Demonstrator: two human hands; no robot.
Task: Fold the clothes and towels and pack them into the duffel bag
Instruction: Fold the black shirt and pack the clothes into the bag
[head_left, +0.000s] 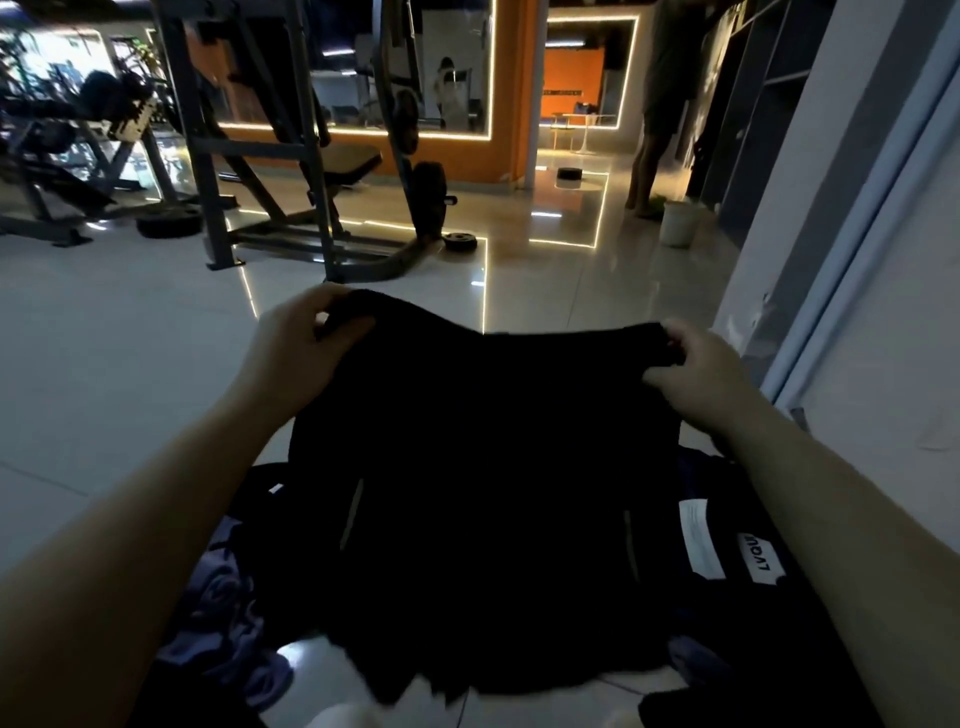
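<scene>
While held up for folding, black garment (483, 467) hangs stretched: left hand (291, 343) and right hand (696, 374) pinch top corners, set wide apart.

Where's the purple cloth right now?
In the head view, the purple cloth lies crumpled on the floor at lower left, under the left forearm, beside the held black garment.

A white tag (761, 558) on dark fabric reads "LVQU", its end cut off.
</scene>
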